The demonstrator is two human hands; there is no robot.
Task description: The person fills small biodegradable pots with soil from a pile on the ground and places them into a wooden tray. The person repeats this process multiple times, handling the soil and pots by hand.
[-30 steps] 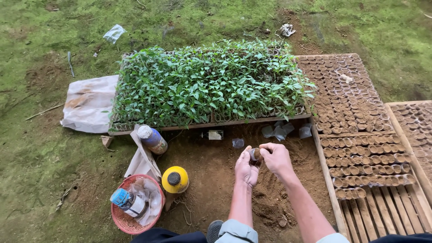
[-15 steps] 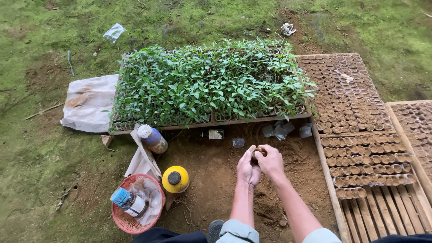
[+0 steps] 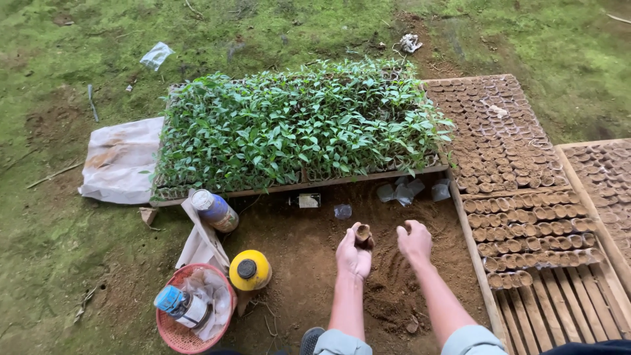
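My left hand (image 3: 353,253) holds a small soil-filled seedling bag (image 3: 362,235) upright over a patch of loose brown soil (image 3: 388,289). A little to the right, my right hand (image 3: 415,240) hovers over the soil with fingers curled, apart from the bag; whether it holds soil I cannot tell. Beyond the hands stands a bed of green seedlings (image 3: 299,125). To the right, wooden slatted trays (image 3: 559,315) carry rows of filled bags (image 3: 526,230).
A yellow jug (image 3: 249,270), a red basket (image 3: 172,324) with a blue-capped bottle (image 3: 176,305), and a lying bottle (image 3: 214,210) sit at left. Empty clear bags (image 3: 411,190) lie by the seedling bed. A white sack (image 3: 121,160) lies on mossy ground.
My right hand has come off the bag and moved right and down toward the soil. The left hand keeps the bag. The view has shifted slightly.
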